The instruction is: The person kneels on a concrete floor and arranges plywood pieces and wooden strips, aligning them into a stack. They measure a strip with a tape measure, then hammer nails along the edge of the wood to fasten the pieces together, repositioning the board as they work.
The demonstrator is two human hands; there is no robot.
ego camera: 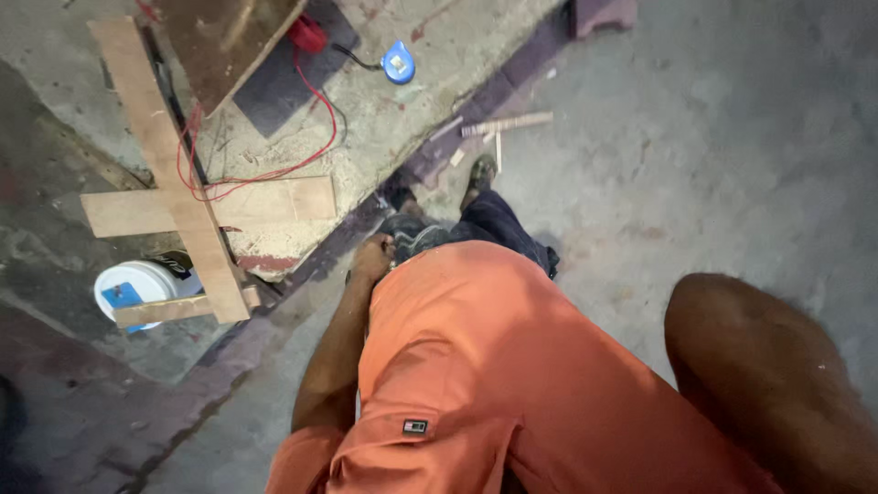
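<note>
I look straight down my own body: an orange shirt over dark blue trousers, with a sandalled foot on the concrete floor. My left hand hangs at my hip with fingers curled, pressed against a dark grey bunch of cloth at the waist. Whether it grips the cloth is hidden. My right arm crosses the lower right corner, blurred and close to the camera. Its hand lies out of the frame.
A raised concrete slab to the left carries crossed wooden planks, a dark board, a red cable, a red tool and a blue tape measure. A white bucket stands below; wood scraps lie near my foot.
</note>
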